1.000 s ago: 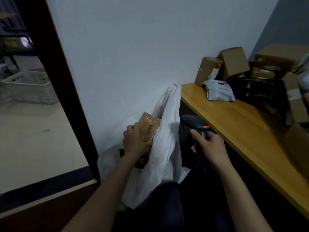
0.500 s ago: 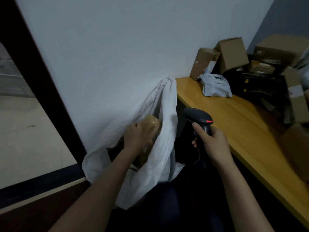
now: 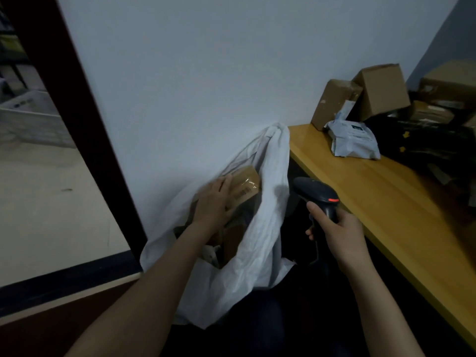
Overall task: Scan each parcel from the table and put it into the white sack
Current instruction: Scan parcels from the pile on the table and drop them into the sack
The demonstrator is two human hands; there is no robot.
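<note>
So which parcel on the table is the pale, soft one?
The grey-white plastic mailer bag, lying in front of two brown cardboard boxes; it alone is pale and crumpled.

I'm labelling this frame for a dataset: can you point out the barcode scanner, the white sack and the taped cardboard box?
barcode scanner (image 3: 315, 190), head view, top of its black head.
white sack (image 3: 265, 228), head view, crumpled wall nearest the table.
taped cardboard box (image 3: 246, 190), head view, its barcode-labelled face.

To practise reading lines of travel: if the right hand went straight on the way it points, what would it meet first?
Probably the upper side of the sack: the right hand, gripping the scanner, points up and left toward it. Depth is unclear.
</note>
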